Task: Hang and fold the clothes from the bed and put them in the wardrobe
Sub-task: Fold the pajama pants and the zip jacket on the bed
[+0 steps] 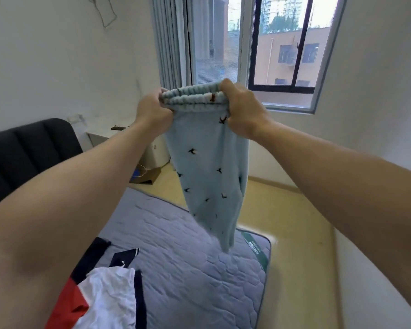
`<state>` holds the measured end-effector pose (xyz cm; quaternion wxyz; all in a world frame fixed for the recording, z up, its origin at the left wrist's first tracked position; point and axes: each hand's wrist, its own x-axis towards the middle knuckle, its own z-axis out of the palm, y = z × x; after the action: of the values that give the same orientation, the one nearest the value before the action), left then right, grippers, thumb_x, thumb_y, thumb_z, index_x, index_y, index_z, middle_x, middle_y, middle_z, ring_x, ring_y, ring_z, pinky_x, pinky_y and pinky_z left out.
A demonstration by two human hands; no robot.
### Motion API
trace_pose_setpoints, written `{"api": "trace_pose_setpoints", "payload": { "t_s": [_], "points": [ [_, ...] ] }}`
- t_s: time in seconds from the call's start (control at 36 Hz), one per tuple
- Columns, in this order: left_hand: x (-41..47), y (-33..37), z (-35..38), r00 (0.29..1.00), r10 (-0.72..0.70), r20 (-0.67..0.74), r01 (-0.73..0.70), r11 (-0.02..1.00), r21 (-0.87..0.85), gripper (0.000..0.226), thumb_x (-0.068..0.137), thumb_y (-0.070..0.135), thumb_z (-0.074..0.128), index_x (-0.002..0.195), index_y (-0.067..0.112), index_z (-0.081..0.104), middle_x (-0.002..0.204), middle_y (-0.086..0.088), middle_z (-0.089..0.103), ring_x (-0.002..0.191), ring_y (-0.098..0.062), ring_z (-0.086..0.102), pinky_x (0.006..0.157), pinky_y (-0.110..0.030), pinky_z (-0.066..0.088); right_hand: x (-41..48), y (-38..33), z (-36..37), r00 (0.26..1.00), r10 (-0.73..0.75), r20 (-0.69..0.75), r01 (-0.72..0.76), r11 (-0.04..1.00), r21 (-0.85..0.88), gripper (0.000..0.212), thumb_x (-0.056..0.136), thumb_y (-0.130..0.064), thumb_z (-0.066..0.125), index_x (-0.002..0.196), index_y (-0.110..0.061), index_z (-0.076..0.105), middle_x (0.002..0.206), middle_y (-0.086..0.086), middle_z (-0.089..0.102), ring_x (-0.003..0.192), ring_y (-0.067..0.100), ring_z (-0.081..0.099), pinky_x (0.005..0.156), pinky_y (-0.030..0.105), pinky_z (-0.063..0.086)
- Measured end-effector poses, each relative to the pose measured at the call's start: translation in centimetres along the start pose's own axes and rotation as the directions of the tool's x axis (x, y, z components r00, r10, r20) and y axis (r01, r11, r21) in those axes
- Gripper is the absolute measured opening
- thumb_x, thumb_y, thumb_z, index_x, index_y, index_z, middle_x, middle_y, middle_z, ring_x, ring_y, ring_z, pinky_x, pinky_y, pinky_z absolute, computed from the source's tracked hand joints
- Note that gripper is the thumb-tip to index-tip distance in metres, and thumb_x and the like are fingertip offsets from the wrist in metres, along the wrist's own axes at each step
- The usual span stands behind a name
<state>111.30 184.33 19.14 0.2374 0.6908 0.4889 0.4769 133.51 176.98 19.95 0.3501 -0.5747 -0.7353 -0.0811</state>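
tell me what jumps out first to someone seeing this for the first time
The pale blue trousers with small dark bird prints hang mid-frame, held up by the waistband between the left hand and the right hand, above the grey quilted mattress. At the bottom left of the mattress lies a red, white and navy garment, and a window fills the wall behind.

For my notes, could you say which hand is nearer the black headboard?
Left. The left hand grips the waistband end toward the headboard; the right hand grips the end farther right.
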Motion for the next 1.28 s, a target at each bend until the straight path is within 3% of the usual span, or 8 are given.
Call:
{"api": "trace_pose_setpoints", "payload": {
  "t_s": [0.14,0.25,0.36,0.5,0.67,0.86,1.06,1.28],
  "points": [
    [-4.2,-3.2,-1.8,0.999,-0.044,-0.018,0.043,0.998,-0.042,0.034,0.070,0.010,0.074,0.089,0.033,0.058,0.094,0.005,0.067,0.091,-0.018,0.066,0.076,-0.036,0.061,-2.8,-2.1,1.7,0.997,-0.066,0.046,0.065,0.998,0.023,0.056,0.082,0.004,0.053,0.127,-0.027,0.038,0.109,0.004,0.053,0.090,0.029,0.058,0.070,0.045,0.053],
    [-10.4,-9.0,-2.7,0.995,-0.093,0.038,0.094,0.995,-0.014,0.033,0.063,0.019,0.071,0.088,0.033,0.055,0.089,0.001,0.064,0.083,-0.021,0.061,0.072,-0.041,0.055,-7.5,-4.2,5.7,0.986,-0.022,0.168,0.014,0.999,0.050,0.078,0.080,-0.001,0.056,0.146,-0.031,0.028,0.134,0.009,0.057,0.106,0.033,0.061,0.081,0.047,0.054],
    [-18.1,-17.1,-2.7,0.980,-0.099,0.171,0.078,0.989,0.126,0.047,0.070,0.000,0.071,0.102,0.033,0.060,0.090,0.002,0.065,0.079,-0.002,0.063,0.065,-0.026,0.052,-14.4,-6.3,11.7,0.944,0.012,0.330,-0.012,1.000,-0.003,0.053,0.080,-0.010,0.059,0.131,-0.017,0.050,0.126,0.007,0.059,0.109,0.033,0.059,0.079,0.039,0.049],
    [-28.5,-29.1,-0.7,0.934,-0.148,0.325,0.012,0.924,0.383,0.043,0.073,0.000,0.068,0.113,0.013,0.065,0.110,-0.012,0.059,0.100,-0.032,0.057,0.083,-0.034,0.045,-27.3,-7.8,22.5,0.809,0.021,0.588,0.050,0.993,-0.105,0.029,0.083,-0.013,0.062,0.108,-0.011,0.047,0.108,0.010,0.053,0.093,0.033,0.053,0.057,0.036,0.033],
    [-44.4,-42.3,1.9,0.749,-0.333,0.573,-0.113,0.788,0.606,0.042,0.078,0.001,0.062,0.116,0.018,0.056,0.119,-0.004,0.052,0.101,-0.031,0.054,0.071,-0.041,0.047,-45.5,-9.3,35.7,0.610,0.024,0.792,0.090,0.991,-0.100,0.041,0.084,-0.022,0.065,0.115,-0.014,0.040,0.104,0.008,0.051,0.092,0.031,0.052,0.049,0.033,0.020],
    [-59.6,-49.6,2.0,0.554,-0.423,0.717,-0.281,0.716,0.639,0.033,0.078,0.005,0.062,0.104,0.018,0.049,0.107,-0.002,0.048,0.096,-0.026,0.050,0.056,-0.040,0.043,-60.8,-13.0,43.0,0.420,0.003,0.907,0.070,0.997,-0.036,0.049,0.085,-0.013,0.065,0.123,-0.012,0.035,0.105,0.012,0.046,0.092,0.034,0.047,0.053,0.040,0.034],
    [-68.9,-53.3,0.5,0.551,-0.480,0.683,-0.237,0.695,0.679,0.022,0.084,-0.001,0.061,0.105,0.003,0.059,0.104,-0.017,0.053,0.095,-0.038,0.053,0.061,-0.048,0.047,-69.4,-18.1,46.7,0.322,-0.044,0.946,0.048,0.998,0.030,0.038,0.088,-0.014,0.064,0.116,-0.013,0.038,0.102,0.012,0.044,0.090,0.033,0.048,0.051,0.038,0.030],
    [-77.9,-57.4,-2.1,0.472,-0.565,0.677,-0.177,0.692,0.700,0.026,0.086,0.004,0.063,0.112,0.002,0.059,0.111,-0.019,0.052,0.107,-0.037,0.052,0.071,-0.052,0.050,-78.6,-23.5,50.3,0.205,0.001,0.979,-0.076,0.997,0.015,0.033,0.092,-0.010,0.058,0.119,-0.013,0.039,0.106,0.013,0.045,0.092,0.035,0.048,0.057,0.041,0.034]
  ]
}}
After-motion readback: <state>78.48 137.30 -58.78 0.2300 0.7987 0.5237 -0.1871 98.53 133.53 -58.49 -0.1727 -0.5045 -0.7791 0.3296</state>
